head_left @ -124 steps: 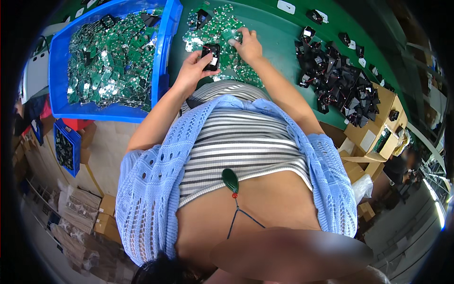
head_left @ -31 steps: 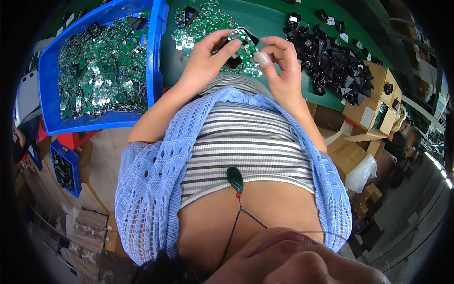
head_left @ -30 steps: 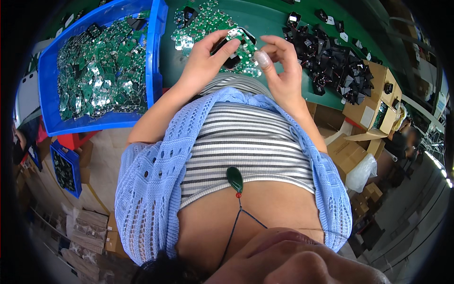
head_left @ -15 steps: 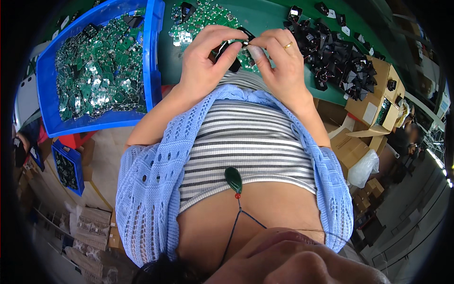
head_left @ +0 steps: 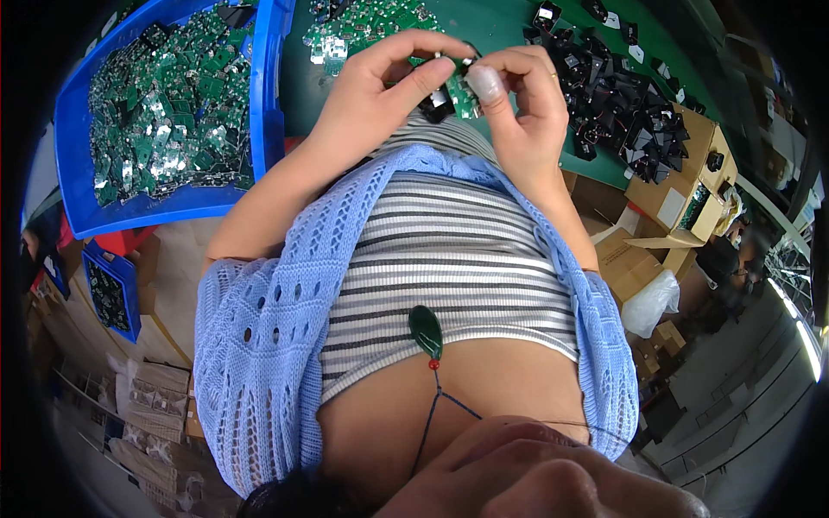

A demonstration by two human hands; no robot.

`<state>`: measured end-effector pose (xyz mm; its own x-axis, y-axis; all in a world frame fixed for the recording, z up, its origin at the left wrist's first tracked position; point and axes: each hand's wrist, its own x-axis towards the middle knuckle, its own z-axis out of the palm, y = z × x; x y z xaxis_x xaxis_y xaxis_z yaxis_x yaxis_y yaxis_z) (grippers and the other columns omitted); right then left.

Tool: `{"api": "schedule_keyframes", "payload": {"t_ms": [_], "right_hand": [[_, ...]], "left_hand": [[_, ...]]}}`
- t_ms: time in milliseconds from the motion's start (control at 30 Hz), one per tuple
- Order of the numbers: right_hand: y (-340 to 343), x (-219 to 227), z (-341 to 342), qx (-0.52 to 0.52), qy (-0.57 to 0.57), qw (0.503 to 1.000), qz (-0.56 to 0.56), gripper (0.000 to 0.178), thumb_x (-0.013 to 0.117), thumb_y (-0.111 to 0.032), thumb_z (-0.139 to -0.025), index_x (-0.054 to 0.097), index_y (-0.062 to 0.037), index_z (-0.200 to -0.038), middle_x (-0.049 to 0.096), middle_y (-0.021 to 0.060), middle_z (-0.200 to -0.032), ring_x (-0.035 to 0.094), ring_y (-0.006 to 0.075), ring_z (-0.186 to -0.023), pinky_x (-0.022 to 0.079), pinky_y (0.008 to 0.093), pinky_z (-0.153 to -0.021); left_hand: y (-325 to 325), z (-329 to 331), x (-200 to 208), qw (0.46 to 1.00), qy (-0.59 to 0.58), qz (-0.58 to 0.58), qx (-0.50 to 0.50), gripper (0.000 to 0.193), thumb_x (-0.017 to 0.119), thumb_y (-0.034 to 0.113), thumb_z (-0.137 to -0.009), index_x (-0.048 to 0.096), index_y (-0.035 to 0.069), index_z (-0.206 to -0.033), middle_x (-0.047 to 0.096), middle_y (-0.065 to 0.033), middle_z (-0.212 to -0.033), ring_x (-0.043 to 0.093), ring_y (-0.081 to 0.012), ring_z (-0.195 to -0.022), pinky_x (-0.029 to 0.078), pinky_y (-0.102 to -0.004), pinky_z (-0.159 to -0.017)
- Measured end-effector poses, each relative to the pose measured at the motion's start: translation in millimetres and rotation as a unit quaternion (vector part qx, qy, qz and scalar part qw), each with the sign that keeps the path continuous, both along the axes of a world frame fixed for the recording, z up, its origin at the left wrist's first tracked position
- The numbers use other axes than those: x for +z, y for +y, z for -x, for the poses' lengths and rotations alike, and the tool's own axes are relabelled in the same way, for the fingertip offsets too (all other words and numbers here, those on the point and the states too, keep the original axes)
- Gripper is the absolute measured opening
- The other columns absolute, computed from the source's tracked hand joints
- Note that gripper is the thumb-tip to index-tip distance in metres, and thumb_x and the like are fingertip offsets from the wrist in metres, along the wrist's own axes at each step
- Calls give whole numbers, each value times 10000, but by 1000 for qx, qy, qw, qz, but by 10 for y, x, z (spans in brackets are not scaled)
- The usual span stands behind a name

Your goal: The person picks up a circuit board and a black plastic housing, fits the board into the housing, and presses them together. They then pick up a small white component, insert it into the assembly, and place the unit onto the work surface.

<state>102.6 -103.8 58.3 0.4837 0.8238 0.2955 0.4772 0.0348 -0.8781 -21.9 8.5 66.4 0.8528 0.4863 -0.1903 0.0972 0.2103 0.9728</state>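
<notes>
My left hand (head_left: 380, 82) pinches a small black plastic housing (head_left: 439, 105), whose lower end shows under the thumb. Facing it, my right hand (head_left: 528, 108) has thumb and forefinger closed at the housing's upper end. A tiny whitish part shows between the two sets of fingertips, too small to name. The right thumb wears a pale wrap (head_left: 486, 85). Behind and beyond the hands, a loose pile of green circuit boards (head_left: 380, 22) lies on the green tabletop (head_left: 492, 22).
To the left stands a big blue bin (head_left: 269, 95) full of green circuit boards. A heap of black housings with wires (head_left: 613, 95) covers the table's right side. Beyond it are open cardboard boxes (head_left: 669, 203) and a plastic bag (head_left: 649, 304). A smaller blue crate (head_left: 112, 289) sits lower left.
Both hands have moved slightly up in the picture, and the right thumb has turned to show its wrap. More of the black housing now hangs below the left thumb.
</notes>
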Motion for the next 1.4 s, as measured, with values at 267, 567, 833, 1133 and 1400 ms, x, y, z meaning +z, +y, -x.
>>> {"api": "schedule_keyframes", "payload": {"t_ms": [267,567,833,1133,1400], "right_hand": [[55,-78,-22,-31,33,995,-84,85,609,6,-760,549,-7,-819,526,63,-799,463,101,-596,391,210,-511],[106,180,-146,89,-158,983,-4,104,606,20,-752,562,8,-845,544,85,-807,499,133,-627,419,231,-537],[131,125,-136,108,-137,985,-17,127,626,9,-745,573,3,-860,566,92,-815,525,151,-673,440,241,-581],[102,27,-99,58,-78,994,-41,122,636,11,-743,562,16,-840,581,98,-820,534,157,-696,447,241,-602],[123,65,-116,64,-233,969,-59,188,674,25,-658,564,-26,-802,563,84,-766,554,212,-642,464,287,-530]], "left_hand": [[-96,-40,-157,985,-104,111,76,332,603,95,-808,520,124,-1129,565,-7,-893,502,-44,-725,420,-175,-596],[-12,-19,-151,974,-94,-173,113,135,646,62,-746,641,77,-880,586,-29,-874,555,-122,-800,451,-232,-650],[37,24,-157,984,-41,-162,67,148,602,18,-803,588,20,-951,533,-29,-955,528,-70,-807,438,-181,-657],[55,13,-199,991,-40,-119,56,264,564,39,-833,512,45,-1092,554,-42,-1061,542,-89,-918,454,-207,-750],[33,-18,202,977,11,-189,100,333,586,-23,-766,549,-1,-1096,577,-101,-904,540,-123,-731,439,-227,-620]]}}
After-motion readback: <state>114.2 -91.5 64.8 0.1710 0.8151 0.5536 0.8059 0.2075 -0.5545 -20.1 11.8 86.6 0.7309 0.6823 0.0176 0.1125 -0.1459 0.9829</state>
